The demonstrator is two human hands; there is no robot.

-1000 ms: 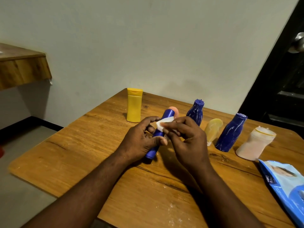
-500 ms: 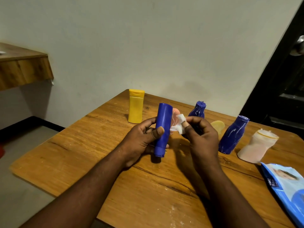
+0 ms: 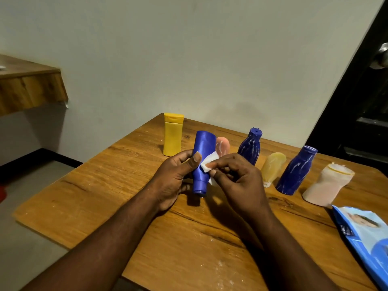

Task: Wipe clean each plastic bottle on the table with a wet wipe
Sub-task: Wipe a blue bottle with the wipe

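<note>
Gripped cap-down mid-body in curled left hand [image 3: 174, 177], met by wet wipe [image 3: 207, 163] pinched in right hand [image 3: 241, 181]: 1 blue squeeze bottle [image 3: 203, 152], likely light, slick, soft-walled.

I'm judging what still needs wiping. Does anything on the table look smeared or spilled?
Yes: the middle blue bottle and the right blue bottle are streaked white, and white specks dot the table near its front edge.
</note>
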